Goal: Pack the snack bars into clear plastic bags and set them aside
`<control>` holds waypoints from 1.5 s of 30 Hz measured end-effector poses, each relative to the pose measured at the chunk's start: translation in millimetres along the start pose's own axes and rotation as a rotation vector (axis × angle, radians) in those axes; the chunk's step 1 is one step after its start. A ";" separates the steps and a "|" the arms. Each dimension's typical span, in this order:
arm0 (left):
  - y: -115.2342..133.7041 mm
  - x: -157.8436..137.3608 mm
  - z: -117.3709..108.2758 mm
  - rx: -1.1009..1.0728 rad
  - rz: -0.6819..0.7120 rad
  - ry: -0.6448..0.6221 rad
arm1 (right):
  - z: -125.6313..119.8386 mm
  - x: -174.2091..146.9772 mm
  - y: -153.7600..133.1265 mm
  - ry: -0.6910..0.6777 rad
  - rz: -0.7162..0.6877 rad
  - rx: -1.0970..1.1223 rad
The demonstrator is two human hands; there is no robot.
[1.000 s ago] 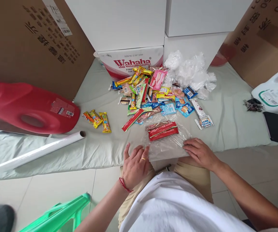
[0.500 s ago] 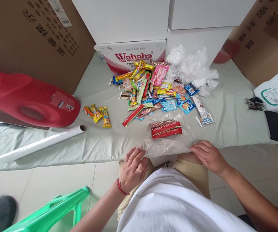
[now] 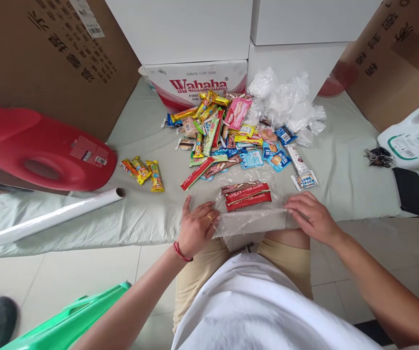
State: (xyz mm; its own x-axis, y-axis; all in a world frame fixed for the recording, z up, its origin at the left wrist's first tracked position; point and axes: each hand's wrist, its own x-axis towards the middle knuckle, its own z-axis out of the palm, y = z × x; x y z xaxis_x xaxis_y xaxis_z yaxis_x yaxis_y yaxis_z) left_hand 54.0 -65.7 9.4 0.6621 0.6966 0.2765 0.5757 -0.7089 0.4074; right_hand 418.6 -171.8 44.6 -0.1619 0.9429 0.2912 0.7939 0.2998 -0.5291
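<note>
A sheet of clear plastic film (image 3: 249, 221) lies at the front edge of the cloth-covered surface. On it rest a few snack bars in red wrappers (image 3: 248, 197), with a brown-wrapped bar (image 3: 240, 186) behind them. My left hand (image 3: 198, 226) grips the film's near left corner, its little finger sticking out and its thumb hidden. At the opposite corner, my right hand (image 3: 311, 215) pinches the film between thumb and fingers. The film's near edge is raised and folded toward the bars.
Behind is a heap of mixed snacks (image 3: 213, 126), beside crumpled plastic bags (image 3: 286, 97). Yellow snacks (image 3: 154, 176), a white roll (image 3: 56, 216) and a red jug (image 3: 42, 150) lie left. A white jug (image 3: 413, 141) and black phone-like object (image 3: 410, 191) sit right. A green stool (image 3: 74, 316) stands below.
Both hands have moved away from my body, lifting the film's near edge up and forward toward the red bars. The left little finger now spreads outward. The view has shifted slightly.
</note>
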 end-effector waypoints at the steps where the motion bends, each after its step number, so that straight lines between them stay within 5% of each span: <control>1: -1.8 -0.9 1.5 -0.051 -0.066 0.012 | -2.4 12.1 2.4 0.000 0.022 0.025; 9: 4.2 12.9 14.5 -0.153 -0.392 0.150 | 10.1 107.0 39.7 -0.151 0.261 0.183; 13: 4.0 24.0 22.6 0.021 -0.659 0.214 | 20.6 130.2 59.0 -0.264 0.345 -0.031; 16: 2.7 28.3 27.4 0.125 -0.797 0.225 | 24.3 145.0 60.9 -0.217 0.268 -0.286; 19: 3.0 29.6 29.4 0.164 -0.857 0.295 | 34.3 166.9 49.1 -0.178 0.056 -0.296; 23: 3.1 28.7 27.2 0.118 -0.871 0.302 | 62.5 201.4 25.7 -0.368 -0.219 -0.198; 29: 5.1 33.9 23.3 0.047 -0.868 0.263 | 83.8 230.7 11.7 -0.539 -0.189 -0.223; 34: 7.1 43.4 27.8 0.023 -0.835 0.245 | 62.9 222.4 -1.9 -0.562 -0.246 -0.127; 39: 1.9 44.3 32.4 -0.018 -0.753 0.264 | 43.2 173.8 -25.6 -0.498 -0.319 -0.145; 45: -2.5 45.0 31.3 -0.046 -0.754 0.219 | 58.3 112.0 -38.3 -0.457 -0.283 0.085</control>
State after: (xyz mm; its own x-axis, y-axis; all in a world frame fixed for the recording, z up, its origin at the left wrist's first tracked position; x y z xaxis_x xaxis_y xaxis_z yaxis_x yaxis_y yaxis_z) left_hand 97.3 -36.0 -6.5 -0.0121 0.9972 0.0742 0.8086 -0.0339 0.5874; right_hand 335.9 -69.2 51.0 -0.6160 0.7850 0.0651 0.6352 0.5439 -0.5484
